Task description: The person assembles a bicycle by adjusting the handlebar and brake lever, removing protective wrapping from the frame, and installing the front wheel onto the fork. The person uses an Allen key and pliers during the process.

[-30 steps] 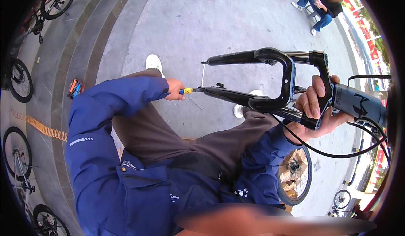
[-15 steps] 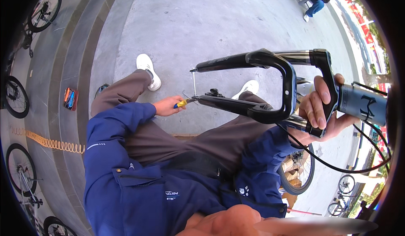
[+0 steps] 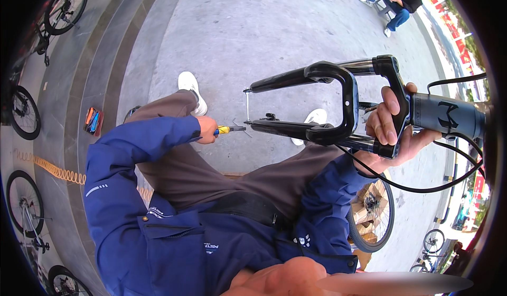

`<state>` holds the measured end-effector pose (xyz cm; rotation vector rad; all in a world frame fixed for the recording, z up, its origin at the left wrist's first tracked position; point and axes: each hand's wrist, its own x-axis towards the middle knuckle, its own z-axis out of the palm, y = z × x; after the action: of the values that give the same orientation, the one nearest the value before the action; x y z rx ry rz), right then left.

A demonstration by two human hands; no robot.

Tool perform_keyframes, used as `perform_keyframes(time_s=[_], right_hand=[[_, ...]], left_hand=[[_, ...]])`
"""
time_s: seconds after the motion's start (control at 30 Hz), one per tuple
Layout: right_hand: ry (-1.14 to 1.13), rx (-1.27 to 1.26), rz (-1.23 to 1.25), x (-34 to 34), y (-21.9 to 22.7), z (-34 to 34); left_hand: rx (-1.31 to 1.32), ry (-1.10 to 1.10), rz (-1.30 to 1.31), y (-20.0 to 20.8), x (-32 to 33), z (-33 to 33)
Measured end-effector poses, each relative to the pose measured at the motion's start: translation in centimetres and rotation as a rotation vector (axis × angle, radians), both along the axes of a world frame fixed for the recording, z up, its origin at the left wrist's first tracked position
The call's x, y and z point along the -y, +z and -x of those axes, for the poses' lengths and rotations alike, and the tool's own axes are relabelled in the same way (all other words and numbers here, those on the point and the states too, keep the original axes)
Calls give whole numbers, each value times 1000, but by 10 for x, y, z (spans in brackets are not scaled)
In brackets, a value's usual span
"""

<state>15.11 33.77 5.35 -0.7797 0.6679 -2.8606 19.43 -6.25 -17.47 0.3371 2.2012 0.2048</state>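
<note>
My right hand [image 3: 388,121] is wrapped round the crown of a black bicycle suspension fork [image 3: 330,133], below the grey head tube [image 3: 441,112]. The fork's two legs point left, over the floor between my legs. A thin silver rod [image 3: 247,105] spans the fork ends. My left hand [image 3: 207,129] is closed on a tool with yellow-and-blue handles and a dark metal tip, which looks like pliers [image 3: 226,130]. Its tip is just left of the lower fork end, beside a thin metal piece [image 3: 249,132]; whether they touch is unclear.
A small tray of tools [image 3: 93,121] rests on the steps at left, near a coiled orange hose [image 3: 58,170]. A bicycle wheel [image 3: 373,211] is beside my right arm. Black cables [image 3: 422,190] loop near the frame. Another person [image 3: 396,2] sits at the far right.
My left hand has drawn the pliers slightly left, away from the lower fork end. The fork and my right hand sit a little further left in view; the right hand keeps its hold.
</note>
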Motion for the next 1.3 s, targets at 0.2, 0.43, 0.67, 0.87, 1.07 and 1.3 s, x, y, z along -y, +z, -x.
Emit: perform_keyframes(time_s=[0.2, 0.43, 0.67, 0.87, 1.07, 1.3], right_hand=[[-12, 3, 17, 4, 3, -4], [-16, 9, -1, 5, 4, -8], [54, -78, 16, -1, 8, -15], [45, -84, 24, -2, 5, -22], [101, -88, 10, -12, 5, -10], [191, -93, 0, -16, 2, -5]], left_hand=[[6, 52, -62, 11, -9, 5], [-34, 40, 22, 12, -17, 12], [-205, -75, -659, -81, 31, 9], [-326, -14, -603, -140, 29, 13], [-331, 302, -463, -96, 86, 45], [-317, 241, -659, -53, 67, 59]])
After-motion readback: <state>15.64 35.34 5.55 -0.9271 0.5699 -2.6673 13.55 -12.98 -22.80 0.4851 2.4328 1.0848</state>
